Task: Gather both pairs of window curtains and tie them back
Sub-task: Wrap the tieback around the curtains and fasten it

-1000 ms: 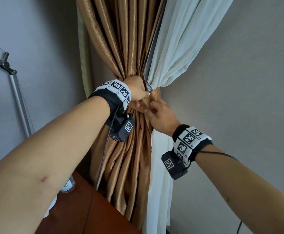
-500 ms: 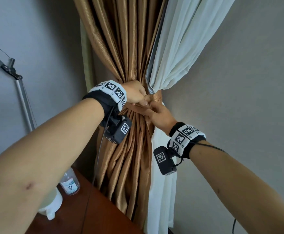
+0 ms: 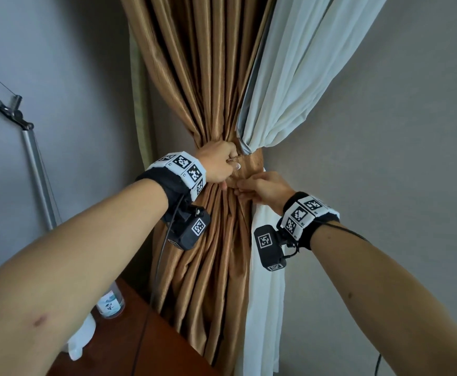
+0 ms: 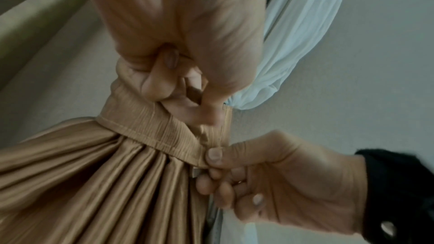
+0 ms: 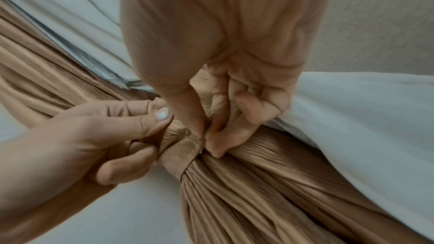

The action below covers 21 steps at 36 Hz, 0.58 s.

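Observation:
A tan pleated curtain (image 3: pixel 208 77) and a white sheer curtain (image 3: pixel 289 90) hang bunched together against the wall. A tan fabric tieback band (image 3: pixel 249 166) wraps round their waist, seen also as the band (image 4: pixel 150 129) and the band (image 5: pixel 178 155). My left hand (image 3: pixel 219 164) grips the band's upper left part, fingers curled round it. My right hand (image 3: pixel 259 185) pinches the band's end (image 4: pixel 202 157) between thumb and fingers, just below and right of the left hand. The two hands almost touch. How the band's ends join is hidden by the fingers.
A brown wooden tabletop (image 3: pixel 145 348) lies at the lower left with a clear bottle (image 3: pixel 110 302) and a white object (image 3: pixel 83 337) on it. A metal lamp arm (image 3: pixel 31 158) stands at the left. Grey wall (image 3: pixel 384 158) fills the right side.
The view has shifted upward and the bottle has come into sight. My right hand has moved slightly right and down from the left hand, still pinching the band's end.

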{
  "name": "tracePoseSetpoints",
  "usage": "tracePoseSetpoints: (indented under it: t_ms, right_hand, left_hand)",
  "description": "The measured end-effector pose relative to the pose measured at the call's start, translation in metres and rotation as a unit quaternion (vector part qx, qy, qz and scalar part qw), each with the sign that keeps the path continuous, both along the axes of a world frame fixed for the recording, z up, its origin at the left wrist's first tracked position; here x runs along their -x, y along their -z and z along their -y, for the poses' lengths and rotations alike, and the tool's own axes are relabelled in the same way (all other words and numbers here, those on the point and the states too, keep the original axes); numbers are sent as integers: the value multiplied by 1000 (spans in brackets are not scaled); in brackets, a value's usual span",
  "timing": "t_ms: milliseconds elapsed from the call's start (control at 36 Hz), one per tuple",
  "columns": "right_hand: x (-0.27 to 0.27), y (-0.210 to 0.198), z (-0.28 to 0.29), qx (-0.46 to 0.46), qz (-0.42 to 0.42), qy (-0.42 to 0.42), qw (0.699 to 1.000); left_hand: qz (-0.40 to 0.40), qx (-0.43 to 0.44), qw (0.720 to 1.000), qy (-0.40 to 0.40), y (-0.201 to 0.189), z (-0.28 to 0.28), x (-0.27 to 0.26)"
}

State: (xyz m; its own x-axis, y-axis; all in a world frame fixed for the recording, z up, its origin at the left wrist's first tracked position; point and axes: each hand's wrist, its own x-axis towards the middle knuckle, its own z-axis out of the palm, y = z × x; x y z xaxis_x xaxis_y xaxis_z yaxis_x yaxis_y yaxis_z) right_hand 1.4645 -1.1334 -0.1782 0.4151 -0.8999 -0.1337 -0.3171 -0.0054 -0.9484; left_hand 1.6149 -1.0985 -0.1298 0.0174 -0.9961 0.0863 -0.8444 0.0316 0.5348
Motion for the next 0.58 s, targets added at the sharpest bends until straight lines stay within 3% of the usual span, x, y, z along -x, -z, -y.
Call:
tracePoseSetpoints:
  t_ms: [278,389,500,583]
  right_hand:
    - [-12,-2,11,70,-116,-3,991]
    - [-6,-15,15,218,-262,47,939]
    - [-5,-24,10,299,-357,68,882]
    - [0,-25,6,295,-350,21,889]
  left_hand:
    - [117,11,993,-18,0,6,-9]
    - [133,14,990,-39,0,6,-10]
    - [92,1,995,-33,-1,0,-13]
    - [-26,-28,999,-17,-2,-9,-17]
